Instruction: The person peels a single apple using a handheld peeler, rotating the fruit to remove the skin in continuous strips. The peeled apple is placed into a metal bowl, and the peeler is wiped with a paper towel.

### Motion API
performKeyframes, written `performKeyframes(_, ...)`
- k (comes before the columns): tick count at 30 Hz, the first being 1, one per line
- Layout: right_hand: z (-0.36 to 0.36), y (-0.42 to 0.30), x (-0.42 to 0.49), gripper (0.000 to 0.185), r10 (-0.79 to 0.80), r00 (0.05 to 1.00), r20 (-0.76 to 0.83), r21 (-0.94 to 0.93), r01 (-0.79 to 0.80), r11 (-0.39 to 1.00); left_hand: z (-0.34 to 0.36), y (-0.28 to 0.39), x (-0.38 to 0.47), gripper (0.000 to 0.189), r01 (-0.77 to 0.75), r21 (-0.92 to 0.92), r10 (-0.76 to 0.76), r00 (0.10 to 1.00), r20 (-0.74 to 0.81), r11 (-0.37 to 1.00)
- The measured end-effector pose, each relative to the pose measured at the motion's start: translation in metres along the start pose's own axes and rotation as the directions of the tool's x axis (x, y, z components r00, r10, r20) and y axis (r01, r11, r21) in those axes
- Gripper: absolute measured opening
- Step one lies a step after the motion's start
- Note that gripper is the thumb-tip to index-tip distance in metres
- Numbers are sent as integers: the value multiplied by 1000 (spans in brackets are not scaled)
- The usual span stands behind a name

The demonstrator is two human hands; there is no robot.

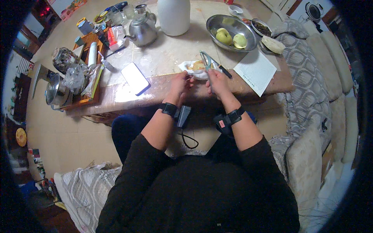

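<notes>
My right hand (218, 81) grips a pale teal peeler (207, 59), its head pointing away from me over the table edge. Beneath it lies a crumpled white sheet or bag (200, 76) with yellowish peelings (197, 65) on it. Close to the left side of that sheet is my left hand (180, 84), fingers curled; whether they pinch anything is too blurred to tell. A knife with a black handle (225, 71) rests just right of the peelings. Farther back, a steel bowl (212, 40) holds yellow-green apples (224, 37), one of which looks partly peeled.
A phone with a bright screen (135, 78) lies left of my hands. Behind stand a steel kettle (142, 32) and a tall white container (174, 17). A wooden tray (92, 97) with jars fills the left end. To the right are a printed sheet (256, 72) and a dish (261, 27).
</notes>
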State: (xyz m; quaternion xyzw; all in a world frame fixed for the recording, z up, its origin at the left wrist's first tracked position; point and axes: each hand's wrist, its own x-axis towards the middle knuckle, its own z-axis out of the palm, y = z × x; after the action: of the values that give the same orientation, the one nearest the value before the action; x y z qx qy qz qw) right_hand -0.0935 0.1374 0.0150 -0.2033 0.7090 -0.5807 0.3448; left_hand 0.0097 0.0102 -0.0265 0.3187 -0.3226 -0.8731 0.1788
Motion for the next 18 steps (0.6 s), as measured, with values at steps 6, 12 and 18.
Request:
performKeyframes(6, -77, -38, 36, 31, -125, 946, -300, -120, 93, 988, -4, 10, 7, 27, -71, -173, 62, 996, -61, 982)
performKeyframes(12, -159, -83, 87, 34, -418, 881, -224, -825, 57, 562, -7, 8, 14, 31, -146, -70, 150, 987, 57, 987)
performKeyframes(18, -165, -94, 116, 30, -353, 926, -131, -947, -11, 322, -9, 0, 8, 35, -343, 662, 302, 936, 180, 667)
